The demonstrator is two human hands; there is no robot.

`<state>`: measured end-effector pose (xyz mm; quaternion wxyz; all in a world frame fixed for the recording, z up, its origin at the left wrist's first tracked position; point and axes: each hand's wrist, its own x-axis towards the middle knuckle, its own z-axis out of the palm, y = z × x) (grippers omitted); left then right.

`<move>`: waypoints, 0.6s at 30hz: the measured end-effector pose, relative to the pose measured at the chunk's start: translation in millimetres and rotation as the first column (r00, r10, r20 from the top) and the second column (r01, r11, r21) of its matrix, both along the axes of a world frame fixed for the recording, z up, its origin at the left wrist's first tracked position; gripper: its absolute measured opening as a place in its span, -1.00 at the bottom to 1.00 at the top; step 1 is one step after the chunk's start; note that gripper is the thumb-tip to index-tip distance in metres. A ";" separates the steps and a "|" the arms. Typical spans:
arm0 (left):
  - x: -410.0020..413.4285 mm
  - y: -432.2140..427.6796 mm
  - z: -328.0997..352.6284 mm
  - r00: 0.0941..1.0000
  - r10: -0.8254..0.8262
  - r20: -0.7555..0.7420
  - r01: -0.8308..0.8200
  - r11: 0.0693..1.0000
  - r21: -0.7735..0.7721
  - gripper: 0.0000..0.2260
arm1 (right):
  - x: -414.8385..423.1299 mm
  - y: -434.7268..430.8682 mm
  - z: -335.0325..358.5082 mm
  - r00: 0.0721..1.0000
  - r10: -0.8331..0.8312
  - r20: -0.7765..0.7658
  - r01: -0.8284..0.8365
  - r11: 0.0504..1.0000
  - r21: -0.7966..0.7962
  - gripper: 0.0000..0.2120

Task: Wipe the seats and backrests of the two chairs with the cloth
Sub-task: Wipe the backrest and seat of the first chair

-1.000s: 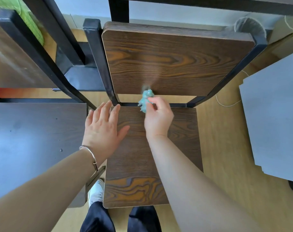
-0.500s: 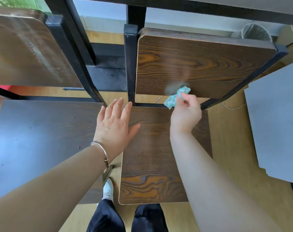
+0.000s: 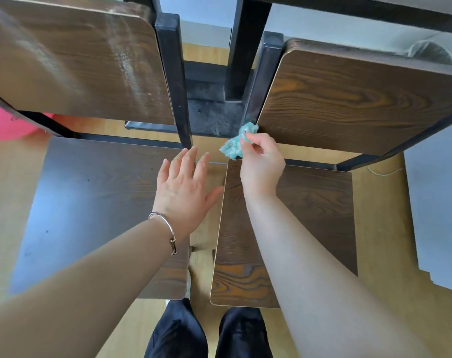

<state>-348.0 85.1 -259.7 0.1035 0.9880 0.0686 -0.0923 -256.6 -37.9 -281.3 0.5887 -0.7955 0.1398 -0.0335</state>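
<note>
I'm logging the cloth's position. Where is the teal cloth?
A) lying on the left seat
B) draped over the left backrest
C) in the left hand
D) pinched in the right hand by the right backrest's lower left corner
D: the right hand pinches the teal cloth beside the lower left corner of the right backrest, while the left hand holds nothing.

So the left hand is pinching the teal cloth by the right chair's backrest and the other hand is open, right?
No. In the head view the right hand pinches the teal cloth by the right chair's backrest; the left hand is the open one.
</note>
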 end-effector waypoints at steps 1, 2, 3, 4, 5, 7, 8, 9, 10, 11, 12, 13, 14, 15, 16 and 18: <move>-0.7 0.3 0.3 1.000 -0.005 -0.002 0.005 1.000 0.004 -0.37 | -0.3 -0.1 1.8 0.999 0.044 -0.019 -0.044 0.999 0.030 -0.88; -1.2 0.4 0.3 1.000 -0.007 -0.002 0.007 1.000 0.006 -0.37 | -0.4 -0.5 3.2 0.995 0.093 -0.030 -0.091 0.994 0.065 -0.88; -1.4 0.2 0.4 1.000 -0.009 -0.003 0.009 1.000 0.007 -0.37 | 0.2 -1.8 4.0 0.991 0.132 -0.035 -0.128 0.987 0.099 -0.87; -1.6 -0.5 0.5 1.000 -0.012 -0.005 0.012 1.000 0.009 -0.37 | 0.2 -4.6 4.3 0.986 0.159 -0.043 -0.153 0.981 0.120 -0.86; -1.7 -1.5 0.5 1.000 -0.015 -0.005 0.015 1.000 0.011 -0.37 | -0.3 -9.1 4.1 0.983 0.174 -0.059 -0.166 0.978 0.123 -0.85; -1.4 -5.2 0.0 1.000 -0.021 -0.002 0.021 1.000 0.011 -0.38 | -3.5 -24.0 3.2 0.977 0.184 -0.104 -0.175 0.980 0.096 -0.83; -1.2 -7.9 -0.5 1.000 -0.027 -0.004 0.027 1.000 0.010 -0.38 | -6.1 -34.3 1.7 0.975 0.184 -0.129 -0.174 0.981 0.080 -0.81; -1.0 -11.1 -1.6 0.999 -0.034 -0.008 0.034 0.999 0.009 -0.38 | -8.6 -46.4 -0.4 0.971 0.180 -0.157 -0.172 0.983 0.061 -0.80; -0.8 -14.9 -2.7 0.999 -0.043 -0.013 0.043 0.999 0.008 -0.38 | -10.8 -60.1 -3.2 0.966 0.172 -0.191 -0.167 0.985 0.040 -0.80; -0.8 -19.4 -3.6 0.999 -0.052 -0.017 0.052 0.999 0.004 -0.38 | -12.6 -74.3 -5.0 0.961 0.158 -0.228 -0.156 0.987 0.026 -0.82; -0.6 -24.5 -4.2 0.998 -0.060 -0.021 0.060 0.998 0.000 -0.38 | -13.1 -89.0 -6.8 0.955 0.134 -0.266 -0.135 0.991 0.015 -0.83; -0.4 -30.0 -5.0 0.997 -0.068 -0.027 0.068 0.998 0.000 -0.38 | -12.6 -103.9 -8.6 0.949 0.109 -0.297 -0.114 0.994 0.000 -0.84; -0.2 -36.0 -5.5 0.996 -0.076 -0.036 0.076 0.997 0.002 -0.38 | -11.7 -118.5 -9.3 0.943 0.089 -0.321 -0.103 0.994 -0.028 -0.83; 0.3 -42.0 -6.5 0.996 -0.081 -0.043 0.081 0.997 0.000 -0.37 | -10.3 -132.3 -9.7 0.938 0.077 -0.337 -0.105 0.992 -0.066 -0.83; 1.0 -48.5 -7.5 0.995 -0.085 -0.043 0.085 0.996 -0.007 -0.37 | -8.6 -145.6 -10.0 0.934 0.067 -0.350 -0.112 0.988 -0.110 -0.82; 4.0 -62.1 -9.8 0.995 -0.097 -0.040 0.096 0.995 -0.022 -0.37 | -4.9 -171.4 -12.2 0.930 0.055 -0.365 -0.136 0.970 -0.200 -0.80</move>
